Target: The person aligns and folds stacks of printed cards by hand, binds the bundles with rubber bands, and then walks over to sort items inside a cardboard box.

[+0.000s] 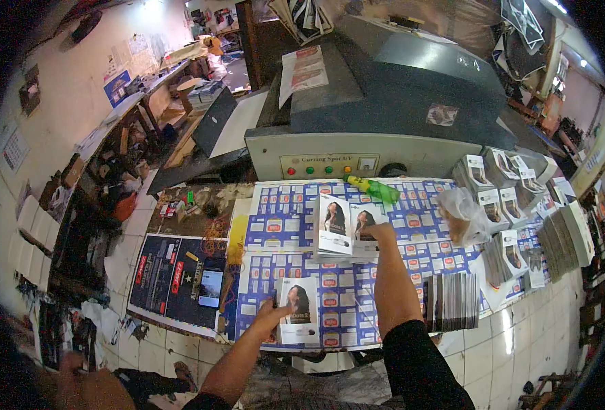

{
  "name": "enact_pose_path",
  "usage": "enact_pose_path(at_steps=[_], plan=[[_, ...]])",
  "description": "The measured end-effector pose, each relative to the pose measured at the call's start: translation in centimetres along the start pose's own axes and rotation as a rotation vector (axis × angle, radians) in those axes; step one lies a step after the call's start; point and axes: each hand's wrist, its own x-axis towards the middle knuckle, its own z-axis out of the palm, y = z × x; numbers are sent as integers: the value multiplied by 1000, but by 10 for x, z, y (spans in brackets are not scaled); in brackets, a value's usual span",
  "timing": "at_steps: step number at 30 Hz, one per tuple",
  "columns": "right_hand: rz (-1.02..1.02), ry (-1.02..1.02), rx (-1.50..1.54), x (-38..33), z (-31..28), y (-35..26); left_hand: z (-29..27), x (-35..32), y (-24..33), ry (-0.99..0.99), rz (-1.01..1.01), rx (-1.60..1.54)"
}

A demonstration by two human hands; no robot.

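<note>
My left hand [273,317] grips a white leaflet [300,331] with a photo of a long-haired person, near the table's front edge, its thumb lying across the cover. Farther off, my right hand [383,235] pinches the right edge of a similar leaflet [362,220]; its fingertips are partly hidden. Close beside that leaflet, on its left, stands a thicker pile of matching leaflets [334,239]. All of these are on the table, which is covered with blue-and-white printed sheets [268,270].
A row of leaflets on edge [453,302] lies near my right forearm. Bundled piles [507,205] and a clear plastic bag [465,222] fill the right side. A green bottle [379,190] lies before the grey machine [412,82]. A phone [211,288] sits left.
</note>
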Motion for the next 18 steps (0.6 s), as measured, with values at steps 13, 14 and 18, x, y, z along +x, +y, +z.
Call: enact_pose_path(at_steps=[13, 14, 18], plan=[[89, 105, 109, -24, -4, -19, -5, 7, 1, 26, 29, -19], [22, 82, 100, -24, -6, -12, -5, 7, -2, 10, 61, 31], [-163, -14, 402, 14, 5, 6, -17, 25, -22, 9, -52, 44]])
